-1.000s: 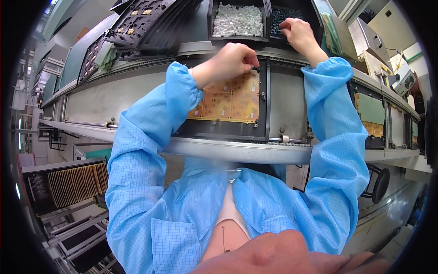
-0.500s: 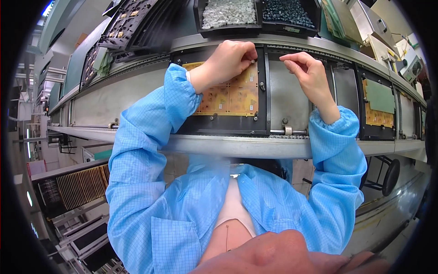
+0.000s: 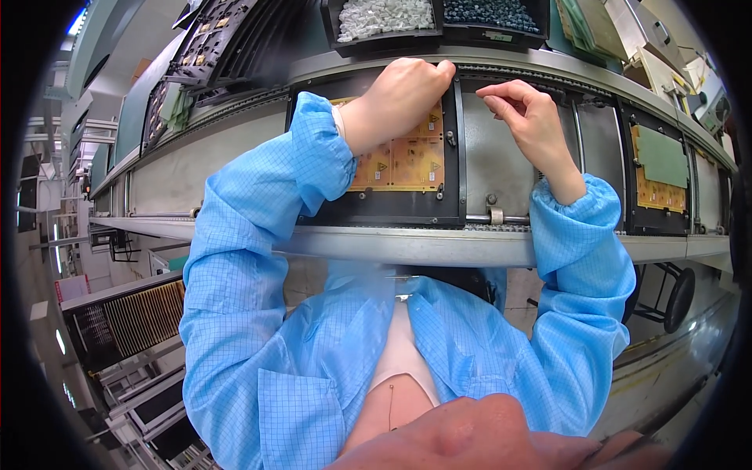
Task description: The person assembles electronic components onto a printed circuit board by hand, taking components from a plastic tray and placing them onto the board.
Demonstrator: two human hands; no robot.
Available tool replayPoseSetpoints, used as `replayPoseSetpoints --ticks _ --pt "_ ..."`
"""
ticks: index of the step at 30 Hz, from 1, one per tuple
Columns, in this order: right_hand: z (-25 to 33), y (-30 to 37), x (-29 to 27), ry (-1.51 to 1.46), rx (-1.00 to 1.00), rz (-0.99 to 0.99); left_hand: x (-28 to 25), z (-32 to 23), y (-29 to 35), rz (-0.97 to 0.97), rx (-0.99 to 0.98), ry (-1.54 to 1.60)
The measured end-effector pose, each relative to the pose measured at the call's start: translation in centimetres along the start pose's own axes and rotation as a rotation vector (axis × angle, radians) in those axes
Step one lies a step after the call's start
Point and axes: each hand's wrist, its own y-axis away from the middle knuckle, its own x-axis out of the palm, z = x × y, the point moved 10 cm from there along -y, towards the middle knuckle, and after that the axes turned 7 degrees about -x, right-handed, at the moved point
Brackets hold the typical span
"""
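A yellow-orange printed circuit board [image 3: 415,164] lies in a black carrier frame [image 3: 368,211] on the conveyor before me. Over the board's far right part is my left hand [image 3: 395,102], its fingers curled closed. Its fingertips are turned away, so anything in them is hidden. To the right, above the bare metal between two carriers, my right hand [image 3: 533,125] hovers with thumb and forefinger drawn together in a pinch. Whatever may sit between those fingertips is too small to make out.
Beyond the conveyor rail stand black bins of white parts [image 3: 384,19] and dark blue parts [image 3: 493,16]. Further right, a green sheet [image 3: 662,160] partly covers another board [image 3: 658,196] in its carrier. Black racks [image 3: 227,47] lean at the far left. The near metal rail [image 3: 407,247] runs across before me.
My left hand has shifted slightly away from me and to the right, and its fingertips have turned out of sight. My right thumb and forefinger have come closer together.
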Motion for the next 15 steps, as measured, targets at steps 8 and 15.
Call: replayPoseSetpoints --ticks 8,15 --pt "-1.1 0.2 0.6 -0.148 0.091 0.022 0.2 1.9 -0.3 -0.022 -0.071 0.158" --pt "-1.9 0.9 1.2 -0.431 0.258 0.019 -5.5 8.9 -0.4 -0.494 -0.182 0.102"
